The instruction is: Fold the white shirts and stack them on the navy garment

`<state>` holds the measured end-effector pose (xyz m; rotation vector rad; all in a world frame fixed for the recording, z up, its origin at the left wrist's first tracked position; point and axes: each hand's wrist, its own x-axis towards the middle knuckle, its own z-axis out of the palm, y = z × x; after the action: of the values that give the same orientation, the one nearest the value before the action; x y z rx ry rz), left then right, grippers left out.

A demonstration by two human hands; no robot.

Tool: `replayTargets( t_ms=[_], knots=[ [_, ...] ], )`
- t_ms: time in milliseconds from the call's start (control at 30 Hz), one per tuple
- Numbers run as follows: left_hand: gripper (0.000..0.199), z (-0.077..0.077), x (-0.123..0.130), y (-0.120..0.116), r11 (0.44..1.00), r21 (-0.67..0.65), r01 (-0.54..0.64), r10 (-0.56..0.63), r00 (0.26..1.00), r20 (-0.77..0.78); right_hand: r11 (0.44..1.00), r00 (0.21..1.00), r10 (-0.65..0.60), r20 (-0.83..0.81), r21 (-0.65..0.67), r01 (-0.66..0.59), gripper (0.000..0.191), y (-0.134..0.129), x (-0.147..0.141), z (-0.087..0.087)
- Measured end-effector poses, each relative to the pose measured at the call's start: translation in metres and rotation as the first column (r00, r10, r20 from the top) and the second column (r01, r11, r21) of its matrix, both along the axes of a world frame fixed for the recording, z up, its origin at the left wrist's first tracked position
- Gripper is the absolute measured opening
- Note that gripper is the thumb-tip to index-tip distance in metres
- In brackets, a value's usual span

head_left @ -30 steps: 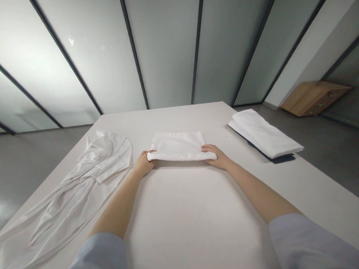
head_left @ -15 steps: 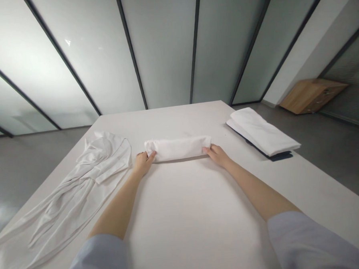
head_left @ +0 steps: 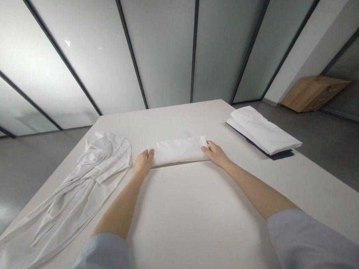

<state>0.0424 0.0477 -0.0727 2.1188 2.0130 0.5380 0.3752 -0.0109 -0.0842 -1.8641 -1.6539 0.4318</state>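
A white cloth folded into a flat, narrow bundle point(head_left: 179, 150) lies across the middle of the table, between my hands. My left hand point(head_left: 144, 160) grips its left end, thumb on the top and fingers behind or underneath, mostly hidden. At the opposite end my right hand point(head_left: 216, 153) holds it the same way, thumb over the front corner. What kind of garment or cloth it is cannot be made out. To the left lies a loose, crumpled white cloth point(head_left: 86, 187), stretching down toward the near left edge.
On the right of the white table point(head_left: 195, 214) rests a folded white cloth point(head_left: 262, 130) on top of a dark navy piece point(head_left: 281, 155). A wooden cabinet point(head_left: 309, 93) stands on the floor beyond. Frosted glass panels point(head_left: 163, 51) rise behind the table.
The bundle's near edge has come slightly toward me and its top looks flatter. My left hand has shifted its grip, its thumb now nearer the bundle's left end.
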Motion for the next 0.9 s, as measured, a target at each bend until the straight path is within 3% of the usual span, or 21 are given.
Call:
replayTargets(
  t_ms=[133,267,400,500,700,800,900],
  knots=[
    [0.046,-0.001,0.001,0.002,1.000,0.006,-0.005,0.005,1.000,0.015,1.000,0.995,0.009,0.101,0.022,-0.011,0.056,0.002,0.003,-0.006],
    [0.038,-0.002,-0.001,0.000,1.000,0.022,-0.019,0.018,0.999,0.044,0.984,0.966,0.101,0.239,0.118,-0.132,0.054,0.004,0.007,-0.012],
    [0.038,0.004,-0.003,-0.009,0.968,0.251,0.022,-0.037,0.998,0.055,0.974,0.939,0.073,0.337,0.176,-0.139,0.058,0.004,0.008,-0.013],
    [0.036,0.016,0.004,-0.017,0.912,0.378,0.158,-0.154,0.987,-0.042,0.970,0.924,0.056,0.378,0.198,-0.139,0.061,0.003,0.008,-0.004],
    [0.044,0.032,0.058,-0.019,0.891,0.246,0.381,-0.349,0.923,-0.161,0.968,0.896,0.123,0.426,0.148,-0.203,0.047,0.018,-0.031,0.028],
    [0.045,0.022,0.084,-0.014,0.911,0.131,0.391,-0.365,0.912,-0.188,0.972,0.862,0.173,0.476,0.058,-0.227,0.043,0.028,-0.065,0.030],
    [0.047,0.006,0.094,-0.010,0.927,0.040,0.373,-0.357,0.910,-0.211,0.980,0.846,0.193,0.497,-0.057,-0.190,0.042,0.032,-0.087,0.020]
  ],
)
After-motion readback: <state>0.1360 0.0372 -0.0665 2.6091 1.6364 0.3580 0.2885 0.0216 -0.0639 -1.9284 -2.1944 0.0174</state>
